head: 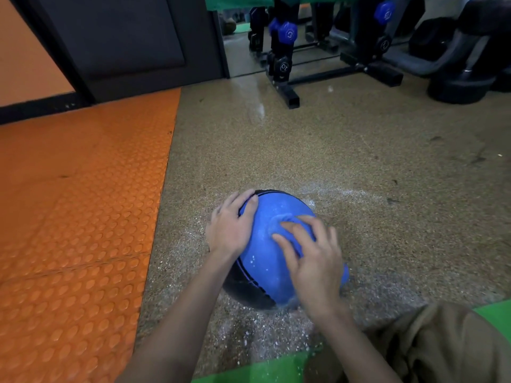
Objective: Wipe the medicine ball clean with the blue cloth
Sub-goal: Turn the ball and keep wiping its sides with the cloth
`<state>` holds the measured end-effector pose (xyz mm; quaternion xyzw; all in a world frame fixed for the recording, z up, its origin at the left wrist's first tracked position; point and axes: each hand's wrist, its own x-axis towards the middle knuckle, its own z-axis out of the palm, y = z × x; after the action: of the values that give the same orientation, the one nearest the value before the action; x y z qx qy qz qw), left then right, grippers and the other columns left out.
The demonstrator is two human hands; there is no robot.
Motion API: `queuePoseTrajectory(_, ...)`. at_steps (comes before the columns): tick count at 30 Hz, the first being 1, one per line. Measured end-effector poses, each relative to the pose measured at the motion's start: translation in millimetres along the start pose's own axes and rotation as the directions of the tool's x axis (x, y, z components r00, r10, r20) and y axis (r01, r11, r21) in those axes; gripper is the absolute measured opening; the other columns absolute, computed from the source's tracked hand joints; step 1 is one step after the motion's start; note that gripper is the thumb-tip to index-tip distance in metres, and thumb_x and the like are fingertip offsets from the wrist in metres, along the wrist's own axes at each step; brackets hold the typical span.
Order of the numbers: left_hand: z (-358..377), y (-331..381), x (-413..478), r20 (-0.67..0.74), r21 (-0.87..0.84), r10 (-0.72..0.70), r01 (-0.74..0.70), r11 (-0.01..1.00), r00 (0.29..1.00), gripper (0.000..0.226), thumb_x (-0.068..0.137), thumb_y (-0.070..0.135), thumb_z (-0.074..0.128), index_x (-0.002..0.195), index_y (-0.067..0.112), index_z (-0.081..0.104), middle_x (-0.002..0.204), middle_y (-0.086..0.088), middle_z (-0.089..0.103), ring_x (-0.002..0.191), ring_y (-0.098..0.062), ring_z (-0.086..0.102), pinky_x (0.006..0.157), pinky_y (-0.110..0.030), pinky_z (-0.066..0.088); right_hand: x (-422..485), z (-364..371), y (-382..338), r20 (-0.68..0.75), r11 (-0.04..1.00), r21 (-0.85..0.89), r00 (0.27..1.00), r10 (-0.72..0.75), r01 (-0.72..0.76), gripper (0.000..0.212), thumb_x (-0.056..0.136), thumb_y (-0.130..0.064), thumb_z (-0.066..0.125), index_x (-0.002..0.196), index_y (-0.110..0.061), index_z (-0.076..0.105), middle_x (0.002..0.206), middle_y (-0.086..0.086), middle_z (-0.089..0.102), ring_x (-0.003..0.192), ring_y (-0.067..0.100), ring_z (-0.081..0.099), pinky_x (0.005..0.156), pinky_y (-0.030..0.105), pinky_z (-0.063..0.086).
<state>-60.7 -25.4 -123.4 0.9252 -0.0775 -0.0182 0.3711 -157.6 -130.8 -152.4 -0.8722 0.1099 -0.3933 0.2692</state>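
Floor (331, 150): speckled tan, and the medicine ball rests on it.
Orange mat (83, 203): studded, well to the left of the ball, not touching it.
Dumbbell rack (284, 78): black frame far beyond the ball, the only holder in view. It carries a blue dumbbell (288, 31) marked 3 and darker ones lower down.
Trouser leg (442, 344): brown, near the ball on its right and closer to the viewer, over a green mat (262, 369).
Medicine ball (265, 252): blue with black panels, dusted with pale specks.
Left hand (229, 228): laid flat on the ball's upper left side, fingers following the curve and steadying it, not clenched.
Right hand (315, 261): on top of the ball, fingers spread and pressing the cloth down rather than gripping it.
Blue cloth (284, 217): bunched under and just ahead of the right fingertips. It is nearly the ball's colour, so its edges are hard to tell.
White flecks (249, 333): scattered on the floor all around the ball.
Risk, rolling: a hard stroke could probably roll the ball away, since only the flat left hand braces it.
Risk, re-soiling: turning the ball over the flecks would likely dirty the wiped parts again.
Risk, slipping: the cloth, pressed but not held, may slide out from under the fingers.
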Motion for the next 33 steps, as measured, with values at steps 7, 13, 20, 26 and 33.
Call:
queuePoseTrajectory(7,-1,5,-2,0.179,0.030,0.102,-0.109,0.994,0.979,0.043,0.100,0.049,0.019,0.142,0.045,0.030,0.155,0.018,0.018,0.146,-0.014,0.005,0.118,-0.048,0.005,16,1,56,0.085,0.793,0.322,0.850,0.520,-0.517,0.016,0.089,-0.038,0.056,0.089,-0.023,0.063,0.100,0.006,0.062,0.089,0.025,0.058,0.071,0.033,0.043)
queuePoseTrajectory(13,3,1,10,0.170,0.021,0.114,-0.119,0.993,0.979,0.061,0.082,0.060,0.018,0.136,0.045,0.040,0.153,0.013,0.029,0.145,-0.013,0.015,0.117,-0.046,0.010,-9,0,-7,-0.002,0.993,-0.073,0.995,-0.097,0.097,0.028,0.085,-0.045,0.049,0.092,-0.025,0.068,0.099,0.000,0.063,0.080,0.024,0.050,0.064,0.033,0.046)
queuePoseTrajectory(20,0,9,2,0.205,0.045,0.055,-0.066,0.997,0.977,0.048,0.096,0.056,0.028,0.141,0.043,0.034,0.155,0.011,0.022,0.145,-0.020,0.009,0.117,-0.047,0.006,14,-4,19,-0.037,0.991,0.020,0.991,0.130,-0.129,0.036,0.084,-0.048,0.047,0.096,-0.021,0.069,0.100,0.002,0.062,0.082,0.027,0.053,0.066,0.033,0.046)
queuePoseTrajectory(26,10,28,5,0.167,0.184,0.026,-0.057,0.981,0.986,0.043,0.100,0.047,0.025,0.141,0.042,0.034,0.154,0.011,0.023,0.143,-0.023,0.015,0.116,-0.047,0.012,-29,-2,-9,-0.034,0.984,-0.142,0.993,-0.116,0.110,0.024,0.084,-0.043,0.049,0.092,-0.026,0.065,0.102,-0.002,0.056,0.075,0.025,0.049,0.056,0.033,0.047)
queuePoseTrajectory(33,7,32,-4,0.232,0.186,0.021,-0.065,0.980,0.973,0.044,0.100,0.048,0.024,0.143,0.043,0.028,0.156,0.013,0.017,0.144,-0.022,0.007,0.116,-0.047,0.005,2,-11,22,-0.060,0.993,-0.044,0.992,0.107,-0.110,0.033,0.083,-0.048,0.051,0.096,-0.023,0.069,0.101,0.002,0.062,0.083,0.028,0.051,0.067,0.029,0.039)
